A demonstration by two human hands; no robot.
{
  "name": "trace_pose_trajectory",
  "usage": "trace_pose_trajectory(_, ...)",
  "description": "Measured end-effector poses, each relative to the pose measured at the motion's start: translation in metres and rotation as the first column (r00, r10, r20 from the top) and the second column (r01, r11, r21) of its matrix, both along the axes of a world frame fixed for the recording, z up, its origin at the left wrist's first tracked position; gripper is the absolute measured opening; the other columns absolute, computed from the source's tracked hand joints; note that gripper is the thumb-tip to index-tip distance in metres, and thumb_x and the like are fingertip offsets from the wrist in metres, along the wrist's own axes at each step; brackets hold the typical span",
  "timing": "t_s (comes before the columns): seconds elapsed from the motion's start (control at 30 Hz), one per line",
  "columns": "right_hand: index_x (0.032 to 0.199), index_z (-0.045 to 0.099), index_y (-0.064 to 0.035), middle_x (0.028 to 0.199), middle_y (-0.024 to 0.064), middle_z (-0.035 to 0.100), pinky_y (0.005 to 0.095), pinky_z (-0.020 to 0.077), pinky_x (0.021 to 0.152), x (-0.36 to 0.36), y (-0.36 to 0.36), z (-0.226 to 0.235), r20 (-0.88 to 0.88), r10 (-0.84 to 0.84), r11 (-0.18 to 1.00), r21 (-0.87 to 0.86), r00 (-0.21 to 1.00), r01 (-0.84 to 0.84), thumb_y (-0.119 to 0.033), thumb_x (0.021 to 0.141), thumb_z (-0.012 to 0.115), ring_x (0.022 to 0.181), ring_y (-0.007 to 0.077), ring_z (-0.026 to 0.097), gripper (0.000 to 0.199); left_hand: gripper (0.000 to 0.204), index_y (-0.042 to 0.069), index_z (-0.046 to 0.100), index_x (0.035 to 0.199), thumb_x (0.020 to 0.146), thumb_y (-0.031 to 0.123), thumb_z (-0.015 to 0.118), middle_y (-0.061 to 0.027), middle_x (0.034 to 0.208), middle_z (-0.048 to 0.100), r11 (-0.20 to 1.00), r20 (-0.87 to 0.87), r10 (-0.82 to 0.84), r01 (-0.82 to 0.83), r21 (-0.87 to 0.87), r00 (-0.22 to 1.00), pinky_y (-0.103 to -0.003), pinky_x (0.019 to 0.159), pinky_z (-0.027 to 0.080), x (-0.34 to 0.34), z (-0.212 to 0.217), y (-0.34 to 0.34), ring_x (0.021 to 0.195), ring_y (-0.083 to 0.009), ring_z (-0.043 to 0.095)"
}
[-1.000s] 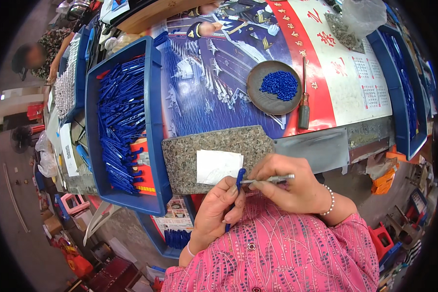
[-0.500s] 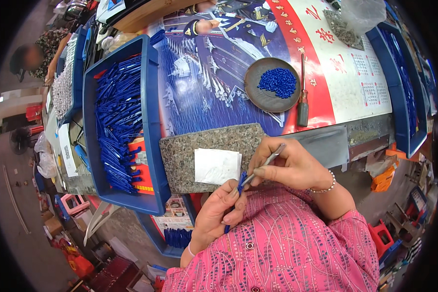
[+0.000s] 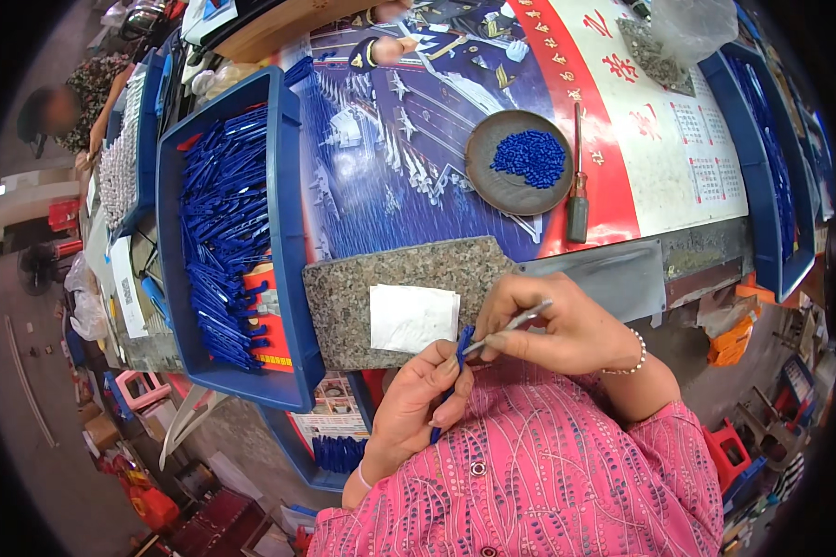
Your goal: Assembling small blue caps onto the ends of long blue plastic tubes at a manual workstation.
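Since the earlier frame our right hand [image 3: 567, 330] swung its thin metal rod [image 3: 511, 327] into the blue pen part [image 3: 457, 357] pinched in our left hand [image 3: 418, 408], both grips closed tight; judging by the full blue tray [image 3: 293, 232] at left, most parts remain.

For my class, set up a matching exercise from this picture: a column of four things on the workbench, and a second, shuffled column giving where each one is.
Things
1. small blue pieces
2. screwdriver
3. white paper
4. long blue parts

Places
A. on the speckled stone slab
B. heaped in the round dark dish
C. piled in the blue tray on the left
D. lying just right of the dish

Pairs: 1-B, 2-D, 3-A, 4-C
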State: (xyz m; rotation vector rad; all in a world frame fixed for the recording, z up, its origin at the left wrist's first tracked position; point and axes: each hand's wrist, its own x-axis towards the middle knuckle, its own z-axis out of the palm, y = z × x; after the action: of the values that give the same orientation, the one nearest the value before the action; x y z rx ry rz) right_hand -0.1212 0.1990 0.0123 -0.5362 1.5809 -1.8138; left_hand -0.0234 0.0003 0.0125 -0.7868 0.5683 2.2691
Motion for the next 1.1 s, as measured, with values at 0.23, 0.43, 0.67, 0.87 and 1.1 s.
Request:
trace_pose_trajectory(0.23,0.087,0.047,-0.0008,0.085,0.0129,0.061,0.0257,0.0552,0.065,-0.006,-0.004,-0.029,0.579,-0.003,0.991,-0.11,0.816,0.082,-0.006,0.085,0.059,0.074,0.0181,0.066,0.013,0.023,0.004,0.048,0.112,0.093,0.016,0.05,-0.0062,0.076,0.056,0.965,-0.097,-0.047,0.02,-0.262,0.994,-0.018,0.042,0.03,-0.001,0.007,0.005,0.047,-0.0063,0.041)
trace_pose_trajectory(0.43,0.086,0.047,-0.0009,0.088,0.014,0.06,0.0268,0.0559,0.065,0.002,-0.007,-0.029,0.66,-0.04,0.967,-0.163,0.75,0.195,-0.006,0.085,0.059,0.073,0.0193,0.065,0.013,0.033,0.005,0.041,0.122,0.093,0.018,0.051,-0.0072,0.077,0.056,0.996,-0.088,0.0,-0.007,-0.086,0.996,-0.017,0.041,0.029,-0.002,0.003,-0.001,0.046,-0.0057,0.039)
trace_pose_trajectory(0.67,0.084,0.046,-0.0004,0.09,0.0151,0.059,0.0266,0.0523,0.066,0.018,-0.009,-0.001,0.271,-0.209,0.965,-0.098,0.94,0.243,-0.002,0.085,0.058,0.076,0.0177,0.063,0.012,0.029,0.005,0.043,0.118,0.094,0.021,0.049,-0.0068,0.078,0.056,0.998,-0.04,0.044,-0.042,0.049,0.998,-0.016,0.04,0.028,0.002,-0.004,-0.003,0.044,-0.0044,0.037)
trace_pose_trajectory(0.87,0.083,0.048,0.0007,0.09,0.0154,0.059,0.0274,0.0516,0.067,0.016,-0.003,0.002,0.197,-0.168,0.979,-0.083,0.966,0.187,0.0,0.084,0.057,0.076,0.0173,0.063,0.009,0.021,0.006,0.046,0.109,0.094,0.021,0.049,-0.0061,0.077,0.055,0.999,-0.054,0.036,-0.036,0.003,0.998,-0.017,0.04,0.028,0.001,0.001,-0.002,0.044,-0.0044,0.038)
trace_pose_trajectory(1.1,0.082,0.049,0.001,0.089,0.0151,0.058,0.0275,0.0513,0.066,0.019,-0.002,0.006,0.171,-0.194,0.975,-0.077,0.966,0.209,0.0,0.083,0.057,0.076,0.0174,0.063,0.009,0.019,0.005,0.049,0.105,0.094,0.021,0.05,-0.0052,0.075,0.055,0.998,-0.057,0.034,-0.037,-0.052,0.998,-0.017,0.04,0.028,0.002,0.005,-0.001,0.045,-0.0054,0.039)
